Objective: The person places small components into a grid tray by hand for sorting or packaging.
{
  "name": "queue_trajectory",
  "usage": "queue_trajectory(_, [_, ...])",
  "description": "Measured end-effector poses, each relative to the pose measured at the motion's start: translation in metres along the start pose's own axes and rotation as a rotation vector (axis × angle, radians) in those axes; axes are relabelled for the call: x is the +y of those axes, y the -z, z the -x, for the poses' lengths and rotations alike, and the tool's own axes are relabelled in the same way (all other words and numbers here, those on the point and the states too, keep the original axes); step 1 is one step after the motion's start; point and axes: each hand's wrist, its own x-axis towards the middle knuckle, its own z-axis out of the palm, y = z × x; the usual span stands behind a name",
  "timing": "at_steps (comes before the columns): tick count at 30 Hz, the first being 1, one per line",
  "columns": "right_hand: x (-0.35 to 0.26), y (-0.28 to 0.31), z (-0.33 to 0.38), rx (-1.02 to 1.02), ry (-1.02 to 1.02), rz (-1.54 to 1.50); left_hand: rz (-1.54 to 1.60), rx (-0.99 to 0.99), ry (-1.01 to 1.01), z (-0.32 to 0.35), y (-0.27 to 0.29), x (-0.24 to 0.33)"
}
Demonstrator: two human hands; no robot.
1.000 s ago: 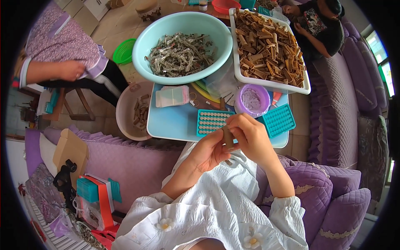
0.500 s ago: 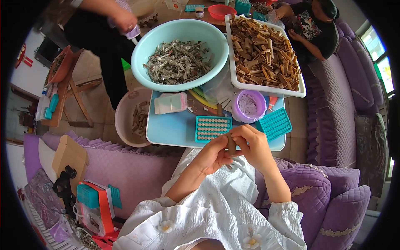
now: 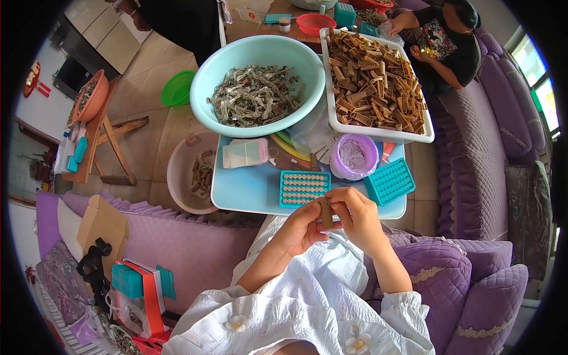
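Observation:
Over my lap, at the near edge of the blue table, my left hand (image 3: 297, 229) grips a small brown tube-like piece (image 3: 326, 214) upright between thumb and fingers. My right hand (image 3: 358, 218) has its fingers closed at the top and right side of the same piece. Whether those fingertips also pinch something smaller is hidden. Just beyond my hands lies a teal tray (image 3: 305, 204) with rows of pale round pieces. A second teal tray (image 3: 391, 180) sits tilted to its right, beside a purple tub (image 3: 370, 152) with a plastic liner.
A light-blue basin (image 3: 201, 97) of shiny strips and a white tray (image 3: 378, 136) heaped with brown pieces stand at the table's far side. Clear packets (image 3: 245, 154) lie on the left. A pink basin (image 3: 176, 177) and a green basket (image 3: 177, 89) are on the floor. Another person (image 3: 444, 47) sits far right.
The person at the upper left has moved back, baring the floor and the green basket. My hands keep hold of the brown piece with a slight shift of the fingers.

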Motion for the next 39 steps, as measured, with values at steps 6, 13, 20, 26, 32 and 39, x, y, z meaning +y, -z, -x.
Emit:
queue_trajectory(6, [0.001,-0.006,-0.001,-0.023,0.006,0.000,-0.111,0.014,-0.012,0.003,0.005,0.003])
queue_trajectory(13, [0.009,-0.011,0.000,-0.066,0.028,0.073,-0.179,0.089,0.006,0.005,0.008,0.002])
queue_trajectory(20, [0.011,-0.009,0.002,-0.081,0.048,0.059,-0.295,0.147,0.029,0.005,0.008,-0.001])
queue_trajectory(26, [0.014,-0.006,0.001,-0.113,0.015,0.050,-0.297,0.134,0.039,-0.001,0.011,0.000])
queue_trajectory(32, [0.021,0.020,-0.019,0.016,0.092,-0.033,-0.531,0.189,-0.297,-0.003,-0.004,0.006])
queue_trajectory(39, [0.038,-0.004,0.011,-0.033,-0.398,-0.549,-1.428,0.370,-0.916,0.008,-0.015,0.007])
